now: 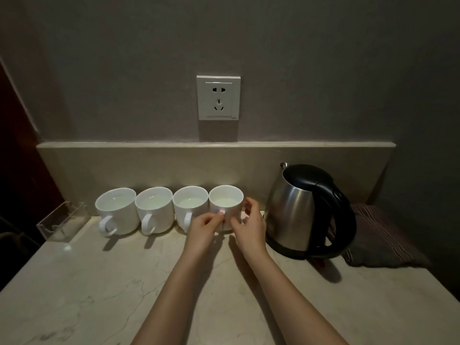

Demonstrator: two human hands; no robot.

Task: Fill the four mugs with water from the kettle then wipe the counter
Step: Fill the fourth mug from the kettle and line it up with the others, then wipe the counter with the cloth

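Observation:
Several white mugs stand in a row against the backsplash, all holding water, handles toward me. The rightmost mug is held by both hands: my left hand pinches its handle, and my right hand curls around its right side. To its left stand the third mug, the second mug and the leftmost mug. A steel kettle with a black handle stands on its base to the right of the mugs. A folded dark cloth lies behind and right of the kettle.
A marble counter runs toward me, with a side wall at its right end. A clear acrylic holder sits at the far left. A wall socket is above the backsplash ledge.

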